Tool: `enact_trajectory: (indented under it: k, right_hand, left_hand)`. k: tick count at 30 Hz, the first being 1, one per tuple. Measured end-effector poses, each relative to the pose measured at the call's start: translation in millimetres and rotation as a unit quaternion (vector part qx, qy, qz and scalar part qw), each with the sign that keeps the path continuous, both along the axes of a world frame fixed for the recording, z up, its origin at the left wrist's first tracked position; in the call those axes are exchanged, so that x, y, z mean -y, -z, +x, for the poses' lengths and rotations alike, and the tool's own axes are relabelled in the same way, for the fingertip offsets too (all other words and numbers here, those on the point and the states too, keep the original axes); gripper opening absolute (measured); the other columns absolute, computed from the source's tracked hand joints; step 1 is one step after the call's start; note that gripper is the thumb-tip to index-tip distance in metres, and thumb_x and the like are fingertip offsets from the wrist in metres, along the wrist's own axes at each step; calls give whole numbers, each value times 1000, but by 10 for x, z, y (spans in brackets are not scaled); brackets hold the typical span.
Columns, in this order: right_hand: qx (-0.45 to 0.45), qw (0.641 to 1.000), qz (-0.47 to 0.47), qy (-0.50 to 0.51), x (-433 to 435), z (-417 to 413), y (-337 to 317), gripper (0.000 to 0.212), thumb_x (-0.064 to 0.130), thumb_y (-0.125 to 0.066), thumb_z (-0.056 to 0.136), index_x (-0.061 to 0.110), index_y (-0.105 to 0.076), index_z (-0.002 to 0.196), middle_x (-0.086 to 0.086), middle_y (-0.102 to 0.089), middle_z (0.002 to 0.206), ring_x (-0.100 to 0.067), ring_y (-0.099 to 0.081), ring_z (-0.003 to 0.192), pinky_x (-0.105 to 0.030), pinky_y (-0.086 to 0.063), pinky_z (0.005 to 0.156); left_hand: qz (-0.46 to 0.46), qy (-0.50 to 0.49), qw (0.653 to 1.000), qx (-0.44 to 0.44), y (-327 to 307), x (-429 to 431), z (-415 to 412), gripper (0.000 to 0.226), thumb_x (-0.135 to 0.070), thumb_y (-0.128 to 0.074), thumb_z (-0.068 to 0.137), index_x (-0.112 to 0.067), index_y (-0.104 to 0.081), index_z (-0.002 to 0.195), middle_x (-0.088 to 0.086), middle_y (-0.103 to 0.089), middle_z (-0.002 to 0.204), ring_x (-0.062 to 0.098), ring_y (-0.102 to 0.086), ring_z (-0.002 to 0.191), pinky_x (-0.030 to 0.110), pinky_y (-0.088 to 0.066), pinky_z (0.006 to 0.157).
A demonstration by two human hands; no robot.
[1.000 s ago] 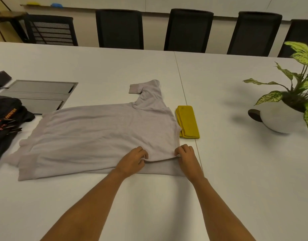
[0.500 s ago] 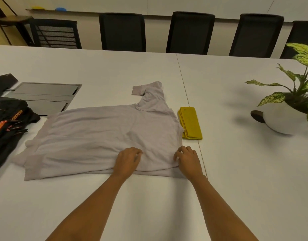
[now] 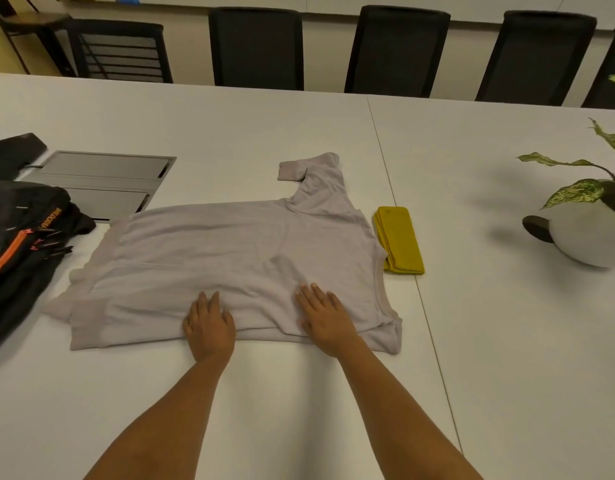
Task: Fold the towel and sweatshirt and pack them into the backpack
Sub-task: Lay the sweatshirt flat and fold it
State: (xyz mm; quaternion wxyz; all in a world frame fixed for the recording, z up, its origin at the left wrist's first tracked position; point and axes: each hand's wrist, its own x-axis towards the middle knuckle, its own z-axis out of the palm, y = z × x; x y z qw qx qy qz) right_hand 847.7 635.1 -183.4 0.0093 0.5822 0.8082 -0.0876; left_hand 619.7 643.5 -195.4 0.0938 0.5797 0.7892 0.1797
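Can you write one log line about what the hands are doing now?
left hand: flat on sweatshirt | right hand: flat on sweatshirt | towel: folded, right of sweatshirt | backpack: left of sweatshirt

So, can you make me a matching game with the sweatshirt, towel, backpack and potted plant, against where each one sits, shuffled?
Things: 1 sweatshirt; 2 towel; 3 backpack; 4 potted plant.
Places: A at the left edge of the table; B folded, just right of the sweatshirt; C far right; D under the left hand and right hand.
Pairs: 1-D, 2-B, 3-A, 4-C.
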Motion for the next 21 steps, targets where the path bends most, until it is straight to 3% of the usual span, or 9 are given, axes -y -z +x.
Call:
enact_trajectory:
  k: [2, 6, 8, 9, 10, 12, 14, 17, 21]
  right_hand:
    - [18, 999, -29, 25, 33, -25, 75, 58, 43, -12, 99, 23, -59, 126, 2, -57, 132, -18, -58, 117, -42, -51, 88]
    - [33, 994, -31, 103, 54, -70, 90, 80, 50, 13, 94, 25, -51, 134, 1, -49, 141, -19, -52, 124, -43, -44, 98]
    - [46, 993, -30, 106, 33, -126, 57, 94, 56, 36, 77, 26, -16, 149, 1, -13, 157, -19, -21, 143, -43, -19, 114]
    - [42, 992, -52, 111, 34, -170, 46, 90, 57, 37, 73, 26, 0, 150, 2, 4, 158, -19, -4, 146, -43, -7, 117]
    - [35, 990, -60, 126, 29, -221, 39, 78, 56, 28, 81, 25, 7, 149, 0, 11, 158, -20, 3, 146, -43, -2, 117]
    - [31, 986, -58, 156, -2, -329, -21, 58, 44, 0, 98, 20, 4, 150, -4, 9, 158, -23, 2, 146, -44, -4, 117]
    - [13, 987, -56, 150, -34, -454, -68, 54, 36, -16, 102, 18, 0, 151, -6, 5, 159, -25, 1, 146, -43, -5, 117]
    - [-6, 990, -77, 121, -57, -636, -92, 54, 33, -20, 103, 19, 0, 151, -4, 7, 158, -24, 2, 146, -40, -6, 117]
    - [-31, 988, -81, 129, -63, -875, -95, 52, 31, -18, 103, 17, -1, 151, -3, 3, 159, -23, -2, 146, -38, -11, 116]
  left_hand:
    - [-6, -9, 1000, 1, -13, 20, -151, 45, -14, -51, 93, -7, -46, 137, 17, -38, 146, 34, -35, 133, 49, -27, 106]
    - [-25, -37, 999, 11, -58, 13, -554, 47, -14, -47, 95, -7, -40, 140, 16, -31, 150, 34, -30, 135, 51, -30, 104]
    - [-43, -52, 998, 15, -94, -24, -754, 48, -16, -43, 96, -7, -36, 142, 16, -26, 152, 34, -27, 137, 51, -29, 105]
    - [-50, -56, 997, 14, -114, -46, -846, 48, -16, -42, 97, -7, -35, 143, 16, -25, 152, 33, -27, 137, 50, -28, 106]
    - [-56, -56, 997, 12, -134, -73, -932, 47, -16, -41, 97, -7, -35, 143, 16, -24, 153, 33, -27, 137, 50, -27, 106]
    - [-58, -51, 997, 6, -168, -115, -1076, 46, -15, -41, 97, -6, -37, 142, 17, -25, 152, 34, -29, 136, 50, -28, 107]
    - [-47, -53, 998, -4, -190, -130, -1200, 45, -11, -41, 96, -4, -39, 140, 19, -28, 151, 35, -32, 134, 50, -28, 106]
    - [-36, -97, 995, -13, -219, -133, -1396, 45, -7, -44, 94, -1, -39, 139, 22, -28, 149, 38, -32, 133, 51, -26, 105]
    - [-83, -229, 969, 42, -301, -199, -1644, 58, -21, -49, 93, 1, -27, 142, 23, -25, 149, 37, -27, 135, 50, -21, 108]
